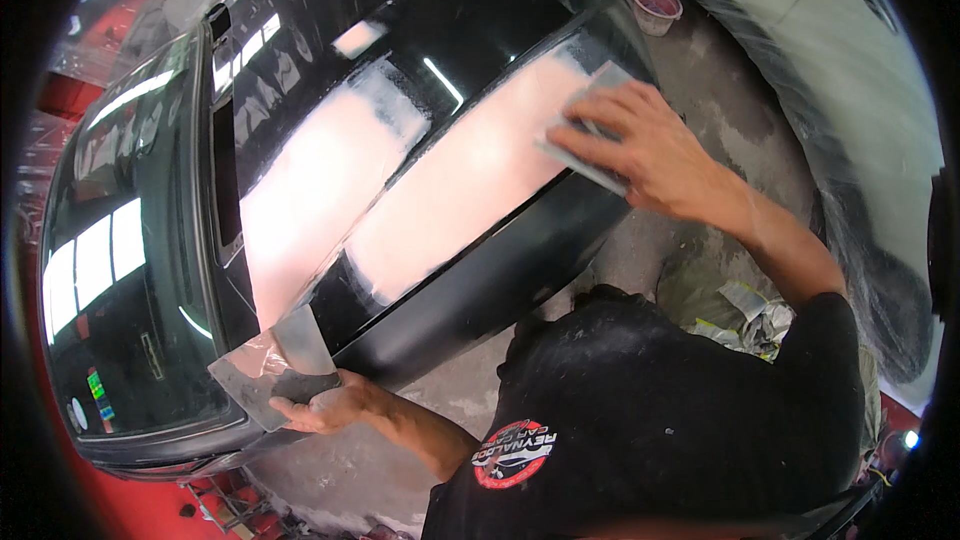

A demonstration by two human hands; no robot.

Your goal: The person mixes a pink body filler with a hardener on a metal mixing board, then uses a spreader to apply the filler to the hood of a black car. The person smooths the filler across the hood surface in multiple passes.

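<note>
My right hand is closed around a flat grey spreader, slightly smeared by motion. The spreader lies against the upper right end of a long pale pink filler patch on the black car panel. Across a panel gap to the left is a second pink filler patch with grey sanded edges. Low on the left, my left hand grips a grey square mixing board by its lower edge. A little pinkish filler sits on that board.
The car's dark rear window is at far left. Beyond the panel, a pink-stained tub stands on the concrete floor. A pale car under clear plastic sheeting fills the right side. Crumpled paper and plastic lie on the floor beside me.
</note>
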